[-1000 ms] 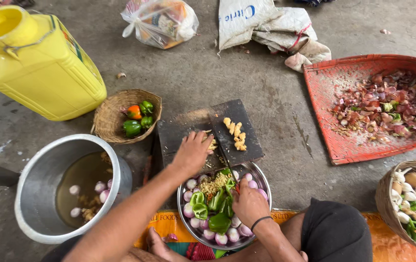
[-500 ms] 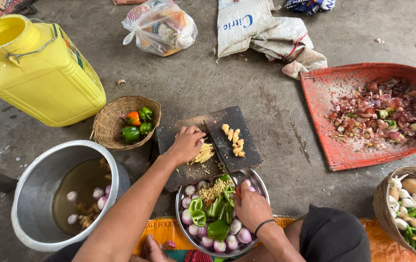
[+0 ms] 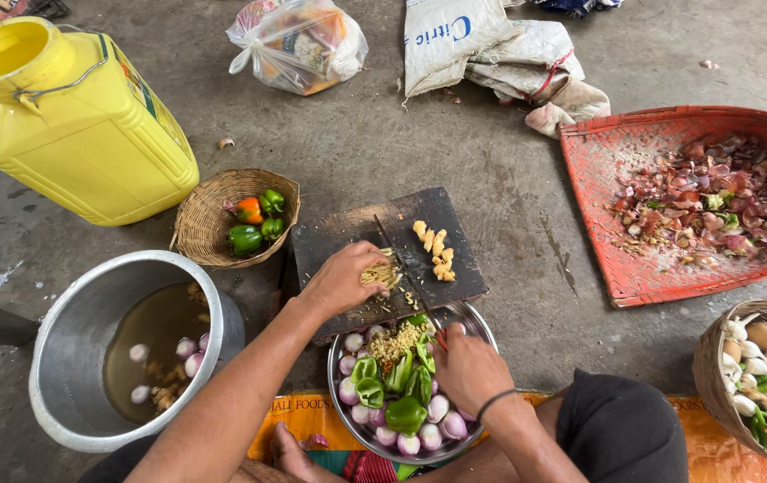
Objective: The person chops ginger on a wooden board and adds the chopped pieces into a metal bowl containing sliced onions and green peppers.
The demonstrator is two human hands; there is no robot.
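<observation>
My left hand (image 3: pixel 340 278) presses down on a small pile of pale yellow ginger strips (image 3: pixel 381 274) on the dark wooden cutting board (image 3: pixel 339 231). My right hand (image 3: pixel 466 367) grips the red handle of a knife (image 3: pixel 401 264) whose blade lies across the board beside the strips. A second pile of ginger chunks (image 3: pixel 433 249) sits on the board's right part. Just below the board stands a steel bowl (image 3: pixel 481 324) with peeled onions, cut green pepper and chopped ginger.
A wicker basket of peppers (image 3: pixel 236 219) and a yellow jerrycan (image 3: pixel 70 121) lie at left. A steel pot (image 3: pixel 70 331) holds water and onions. A red tray of peels (image 3: pixel 598 206) and a vegetable basket (image 3: pixel 710 362) are at right. Bags (image 3: pixel 298 40) lie at the back.
My left hand slid over the board and gathered the ginger strips under its fingers. The knife blade now lies across the board next to them. The view shifted slightly.
</observation>
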